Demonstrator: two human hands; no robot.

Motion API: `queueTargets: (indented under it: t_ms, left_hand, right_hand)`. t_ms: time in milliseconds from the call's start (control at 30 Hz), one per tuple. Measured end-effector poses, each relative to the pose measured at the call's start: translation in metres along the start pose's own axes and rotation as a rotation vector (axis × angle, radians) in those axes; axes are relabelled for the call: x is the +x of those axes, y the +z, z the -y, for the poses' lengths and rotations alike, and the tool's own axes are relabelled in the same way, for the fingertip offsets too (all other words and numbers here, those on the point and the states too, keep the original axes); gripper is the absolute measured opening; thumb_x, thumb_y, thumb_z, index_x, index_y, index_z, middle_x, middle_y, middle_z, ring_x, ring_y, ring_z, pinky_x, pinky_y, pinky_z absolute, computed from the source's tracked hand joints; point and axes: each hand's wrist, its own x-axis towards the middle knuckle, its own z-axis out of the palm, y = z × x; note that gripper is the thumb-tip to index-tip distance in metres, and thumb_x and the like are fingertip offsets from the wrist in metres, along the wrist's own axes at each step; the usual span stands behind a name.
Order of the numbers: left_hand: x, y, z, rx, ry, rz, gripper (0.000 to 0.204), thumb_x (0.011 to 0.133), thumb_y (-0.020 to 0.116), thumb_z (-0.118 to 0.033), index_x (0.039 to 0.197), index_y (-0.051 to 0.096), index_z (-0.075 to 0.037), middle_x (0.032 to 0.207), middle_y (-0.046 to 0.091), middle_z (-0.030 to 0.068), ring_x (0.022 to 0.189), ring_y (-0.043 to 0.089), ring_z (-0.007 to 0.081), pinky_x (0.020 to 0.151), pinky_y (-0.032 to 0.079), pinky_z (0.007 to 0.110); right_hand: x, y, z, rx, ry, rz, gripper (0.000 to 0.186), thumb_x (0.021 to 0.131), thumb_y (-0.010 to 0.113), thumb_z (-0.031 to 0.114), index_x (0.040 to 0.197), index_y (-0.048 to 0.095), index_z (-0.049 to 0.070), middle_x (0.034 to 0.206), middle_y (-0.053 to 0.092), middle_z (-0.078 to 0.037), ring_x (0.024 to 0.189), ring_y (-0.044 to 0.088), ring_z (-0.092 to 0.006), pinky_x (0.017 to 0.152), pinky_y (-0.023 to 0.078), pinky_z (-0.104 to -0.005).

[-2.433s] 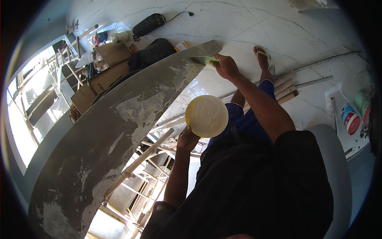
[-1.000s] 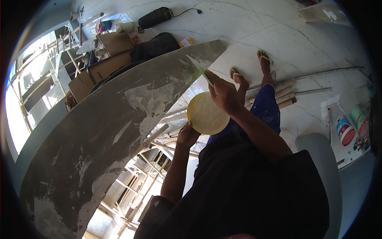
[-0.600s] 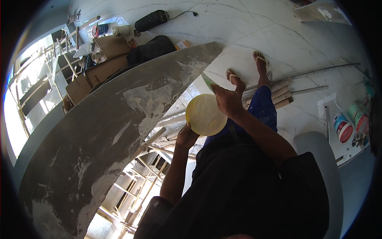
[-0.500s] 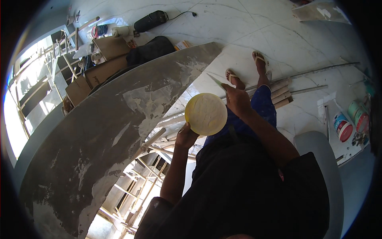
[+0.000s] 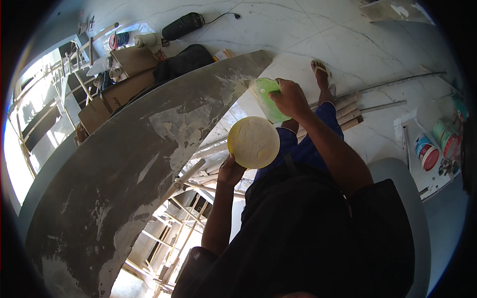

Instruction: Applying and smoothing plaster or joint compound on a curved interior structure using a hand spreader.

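My left hand [image 5: 232, 171] grips a round yellow bowl [image 5: 231, 149] by its lower left rim. Pale, creased putty [image 5: 254, 141] fills the bowl nearly to its edge. My right hand [image 5: 293, 99] is closed around a flat green putty spreader [image 5: 266, 102], its broad face showing and the thumb laid across it. The spreader's upper left corner lies at the edge of a curved grey concrete surface [image 5: 99, 169]; whether it touches I cannot tell. Pale putty patches [image 5: 179, 124] cover parts of that surface.
Beyond the curve lie cardboard boxes [image 5: 134, 62], a black bag [image 5: 184, 62] and a black cylindrical speaker [image 5: 183, 26] with a cable. Wooden planks [image 5: 350, 116] lie on the marble-tiled floor by my feet. Paint cans [image 5: 427, 153] stand at right. Bamboo scaffolding [image 5: 184, 218] shows below the curve.
My right hand has raised the spreader and turned it from edge-on to flat, bringing its tip to the concrete edge. The bowl has barely shifted left.
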Motion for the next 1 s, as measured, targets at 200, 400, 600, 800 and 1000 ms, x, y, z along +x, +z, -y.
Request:
queueTargets:
  t_ms: [200, 400, 600, 800, 1000]
  left_hand:
    - [0.007, 0.003, 0.001, -0.014, 0.004, 0.017, 0.072, 0.102, 0.060, -0.043, 0.158, 0.032, -0.009, 0.156, 0.042, 0.0159, 0.144, 0.041, 0.0343, 0.118, 0.034, 0.055]
    - [0.006, 0.004, -0.003, -0.026, 0.017, 0.017, 0.072, 0.101, 0.061, -0.043, 0.158, 0.033, -0.009, 0.156, 0.042, 0.0150, 0.145, 0.040, 0.0342, 0.120, 0.030, 0.055]
    - [0.005, 0.002, -0.008, -0.045, 0.032, 0.008, 0.070, 0.102, 0.060, -0.041, 0.157, 0.033, -0.010, 0.155, 0.044, 0.0149, 0.145, 0.040, 0.0346, 0.119, 0.032, 0.056]
    - [-0.001, -0.002, -0.010, -0.014, 0.030, 0.002, 0.069, 0.102, 0.061, -0.041, 0.157, 0.033, -0.009, 0.153, 0.045, 0.0155, 0.143, 0.043, 0.0349, 0.117, 0.035, 0.057]
    - [-0.005, -0.006, -0.009, -0.002, 0.032, -0.028, 0.071, 0.101, 0.063, -0.041, 0.157, 0.033, -0.009, 0.154, 0.045, 0.0154, 0.143, 0.043, 0.0349, 0.117, 0.035, 0.056]
  right_hand:
    - [-0.004, -0.020, 0.021, 0.001, -0.036, 0.091, 0.035, 0.086, 0.070, 0.020, 0.110, 0.069, -0.005, 0.093, 0.071, -0.029, 0.092, 0.071, -0.0432, 0.086, 0.055, -0.0492]
    - [-0.015, -0.035, 0.040, 0.033, -0.054, 0.119, 0.032, 0.087, 0.069, 0.019, 0.109, 0.069, -0.004, 0.093, 0.072, -0.029, 0.090, 0.072, -0.0421, 0.084, 0.055, -0.0482]
    - [-0.003, -0.034, 0.013, 0.304, -0.025, 0.069, 0.030, 0.089, 0.071, 0.015, 0.112, 0.069, -0.005, 0.088, 0.073, -0.023, 0.081, 0.074, -0.0300, 0.076, 0.055, -0.0381]
    - [-0.011, 0.002, 0.001, 0.033, -0.105, -0.051, 0.028, 0.092, 0.069, 0.014, 0.116, 0.070, 0.000, 0.085, 0.072, -0.022, 0.077, 0.073, -0.0319, 0.074, 0.056, -0.0401]
    - [-0.032, 0.032, -0.004, -0.039, -0.255, -0.145, 0.030, 0.094, 0.069, 0.017, 0.121, 0.071, 0.005, 0.086, 0.072, -0.020, 0.082, 0.073, -0.0326, 0.077, 0.056, -0.0407]
